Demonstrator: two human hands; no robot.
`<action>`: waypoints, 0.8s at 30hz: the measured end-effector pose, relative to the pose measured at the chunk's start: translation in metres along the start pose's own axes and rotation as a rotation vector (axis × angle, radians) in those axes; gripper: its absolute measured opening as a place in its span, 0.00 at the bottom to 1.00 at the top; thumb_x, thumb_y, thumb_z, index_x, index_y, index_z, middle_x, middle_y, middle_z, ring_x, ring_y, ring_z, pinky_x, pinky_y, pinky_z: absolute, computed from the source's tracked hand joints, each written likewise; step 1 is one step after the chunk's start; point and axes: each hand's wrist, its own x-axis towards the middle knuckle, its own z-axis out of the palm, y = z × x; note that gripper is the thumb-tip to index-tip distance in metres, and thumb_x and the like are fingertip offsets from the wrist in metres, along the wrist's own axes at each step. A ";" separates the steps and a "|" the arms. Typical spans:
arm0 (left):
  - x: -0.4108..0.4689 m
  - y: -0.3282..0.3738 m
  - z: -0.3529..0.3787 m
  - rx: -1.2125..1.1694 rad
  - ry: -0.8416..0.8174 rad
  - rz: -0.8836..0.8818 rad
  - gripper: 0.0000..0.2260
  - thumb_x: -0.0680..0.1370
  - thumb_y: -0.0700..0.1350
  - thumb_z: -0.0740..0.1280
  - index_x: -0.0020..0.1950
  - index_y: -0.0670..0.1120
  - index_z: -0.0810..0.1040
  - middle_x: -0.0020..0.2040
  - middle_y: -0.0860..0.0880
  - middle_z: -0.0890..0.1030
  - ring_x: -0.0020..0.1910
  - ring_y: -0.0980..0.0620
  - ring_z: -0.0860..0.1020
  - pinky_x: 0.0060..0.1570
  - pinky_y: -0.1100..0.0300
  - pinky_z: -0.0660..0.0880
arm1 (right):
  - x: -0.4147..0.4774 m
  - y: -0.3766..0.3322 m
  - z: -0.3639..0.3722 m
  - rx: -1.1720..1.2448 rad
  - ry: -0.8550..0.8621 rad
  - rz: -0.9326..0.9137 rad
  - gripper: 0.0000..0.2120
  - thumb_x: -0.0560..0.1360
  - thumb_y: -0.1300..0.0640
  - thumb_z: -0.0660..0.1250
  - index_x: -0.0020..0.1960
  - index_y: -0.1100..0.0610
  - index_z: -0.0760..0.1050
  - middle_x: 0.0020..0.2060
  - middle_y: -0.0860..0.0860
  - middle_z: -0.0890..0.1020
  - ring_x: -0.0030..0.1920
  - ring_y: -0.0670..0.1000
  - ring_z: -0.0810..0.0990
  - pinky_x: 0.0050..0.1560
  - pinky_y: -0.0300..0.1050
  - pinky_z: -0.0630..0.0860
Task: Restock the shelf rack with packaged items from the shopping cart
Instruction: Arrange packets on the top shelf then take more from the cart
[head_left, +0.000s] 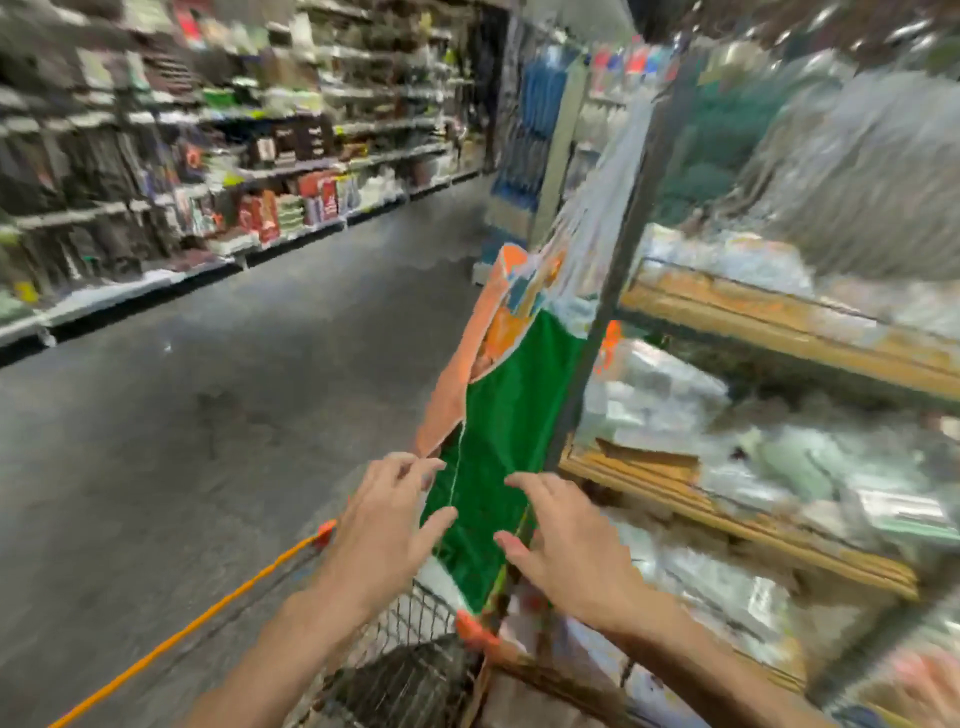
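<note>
Green package (498, 415) between spread fingers (545, 488)

head | forward-down | close above cart (405, 670) | rack (779, 322) seemingly right

Bare left forearm (291, 639) and right forearm (691, 654) come up from the bottom edge, angled forward and converging. Left grip (384, 519) shows its back to the camera, fingers (410, 467) splayed and slightly bent, thumb out to the right. Right grip (566, 540) is level with it and just beside it, with a gap between them. Its fingers (530, 483) are spread, near straight, pointing up-left, thumb toward the left grip. Neither is curled closed. Wrists roughly straight. Fingertips motion-blurred.
</note>
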 end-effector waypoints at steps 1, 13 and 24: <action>0.016 0.018 -0.003 0.001 0.014 0.056 0.20 0.74 0.57 0.64 0.63 0.51 0.75 0.56 0.53 0.73 0.57 0.53 0.70 0.57 0.60 0.68 | 0.000 0.007 -0.019 -0.012 0.067 0.011 0.24 0.76 0.41 0.61 0.69 0.50 0.66 0.60 0.49 0.75 0.60 0.52 0.74 0.57 0.48 0.73; 0.229 0.246 -0.002 0.095 0.085 0.399 0.16 0.79 0.52 0.64 0.64 0.47 0.71 0.57 0.46 0.76 0.58 0.46 0.73 0.56 0.55 0.69 | 0.038 0.167 -0.229 -0.163 0.438 0.310 0.21 0.77 0.45 0.63 0.65 0.54 0.68 0.59 0.53 0.77 0.61 0.55 0.74 0.58 0.49 0.71; 0.346 0.309 0.039 0.483 -0.120 0.228 0.19 0.77 0.47 0.69 0.65 0.43 0.69 0.61 0.41 0.72 0.61 0.41 0.72 0.56 0.49 0.73 | 0.145 0.273 -0.274 -0.391 0.202 0.401 0.34 0.70 0.40 0.71 0.69 0.55 0.63 0.67 0.54 0.71 0.69 0.57 0.64 0.66 0.56 0.66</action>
